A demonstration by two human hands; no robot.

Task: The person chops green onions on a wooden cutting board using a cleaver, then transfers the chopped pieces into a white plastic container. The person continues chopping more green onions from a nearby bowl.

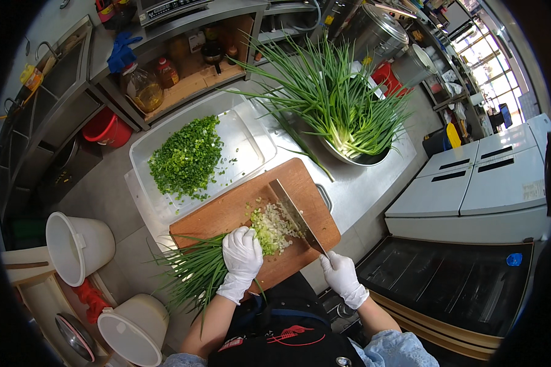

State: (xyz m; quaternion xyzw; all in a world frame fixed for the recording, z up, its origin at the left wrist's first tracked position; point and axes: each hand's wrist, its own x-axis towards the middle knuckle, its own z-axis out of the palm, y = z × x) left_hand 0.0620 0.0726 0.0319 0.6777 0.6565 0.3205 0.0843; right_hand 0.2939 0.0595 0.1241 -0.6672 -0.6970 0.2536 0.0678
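My left hand point(242, 254), in a white glove, presses a bunch of scallions point(195, 268) onto the wooden cutting board point(229, 208); their green tops hang over the board's left edge. My gloved right hand point(341, 275) grips the handle of a cleaver point(296, 213). The blade stands on edge on the board, at the right side of a pile of chopped pale scallion pieces point(273, 229). Beyond the board, chopped green scallions point(188, 158) lie heaped in a clear plastic tray point(257, 151). Whole scallions point(344, 101) fill a metal bowl point(353, 160) at the back right.
The board lies on a steel table point(385, 174). White buckets point(80, 247) stand on the left, and a red bucket point(108, 128) is farther back. A low shelf holds an oil jug point(144, 91). White refrigerator doors point(468, 183) are at the right.
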